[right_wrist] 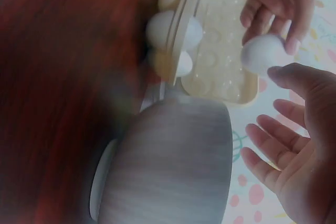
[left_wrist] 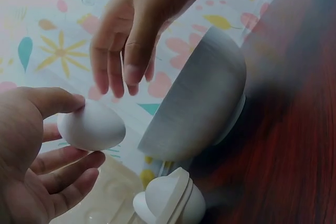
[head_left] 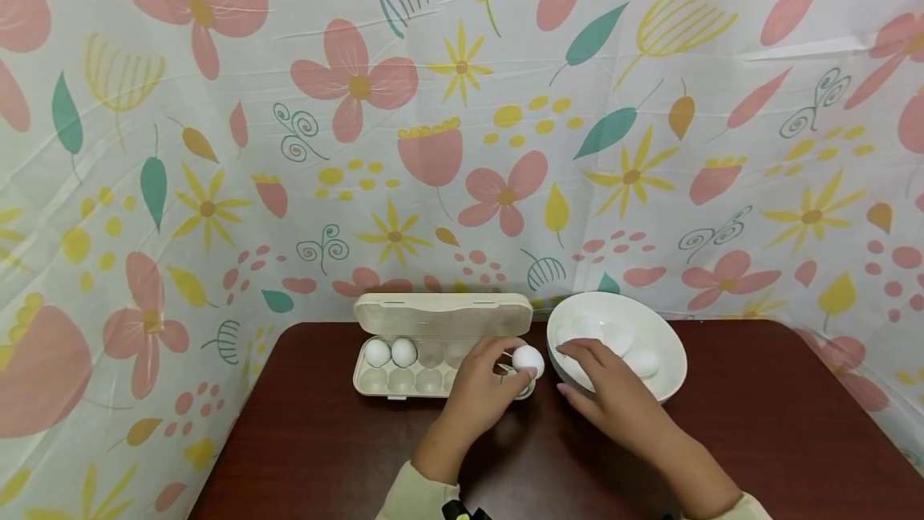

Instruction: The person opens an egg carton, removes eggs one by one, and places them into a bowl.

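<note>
Currently, an egg (head_left: 528,361) is pinched btwn thumb & fingers of the L hand (head_left: 478,392), held over the R end of the carton (head_left: 443,317), nr the bowl (head_left: 660,327). In the L-wrist view its long axis is slanted slightly, far end pointed bowlward; which end's narrower can't be told. The R hand (head_left: 617,396) is held by the bowl's rim, fingers loosely parted.

A curtained-off corner (home or studio, I cannot tell): flower-print sheeting (head_left: 447,207) hangs behind a dark wood-grained table (head_left: 310,448)
</note>
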`<action>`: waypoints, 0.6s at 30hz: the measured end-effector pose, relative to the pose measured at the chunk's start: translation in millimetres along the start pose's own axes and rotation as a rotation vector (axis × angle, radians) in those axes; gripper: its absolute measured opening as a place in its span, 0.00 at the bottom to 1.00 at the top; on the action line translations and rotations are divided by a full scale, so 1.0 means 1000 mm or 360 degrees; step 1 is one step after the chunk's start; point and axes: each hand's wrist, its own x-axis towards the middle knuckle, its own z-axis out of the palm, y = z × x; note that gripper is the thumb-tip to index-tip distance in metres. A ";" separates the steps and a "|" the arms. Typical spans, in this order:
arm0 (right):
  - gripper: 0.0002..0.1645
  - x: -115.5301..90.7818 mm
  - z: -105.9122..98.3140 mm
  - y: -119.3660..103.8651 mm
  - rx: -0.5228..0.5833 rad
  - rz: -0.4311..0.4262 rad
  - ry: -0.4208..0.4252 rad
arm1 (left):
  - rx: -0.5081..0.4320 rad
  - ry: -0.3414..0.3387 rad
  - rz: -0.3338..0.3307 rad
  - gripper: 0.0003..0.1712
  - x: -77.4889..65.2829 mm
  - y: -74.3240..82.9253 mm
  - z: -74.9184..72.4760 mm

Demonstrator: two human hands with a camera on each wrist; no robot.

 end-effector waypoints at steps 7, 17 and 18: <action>0.34 -0.002 0.008 -0.007 0.0066 0.0033 0.0025 | 0.0054 -0.0076 0.0116 0.21 -0.001 0.002 0.003; 0.32 -0.004 0.014 -0.015 0.0102 0.0078 -0.0030 | 0.0041 -0.0157 0.0103 0.19 -0.004 0.004 0.004; 0.32 -0.004 0.014 -0.016 0.0111 0.0087 -0.0041 | 0.0027 -0.0166 0.0093 0.19 -0.004 0.004 0.004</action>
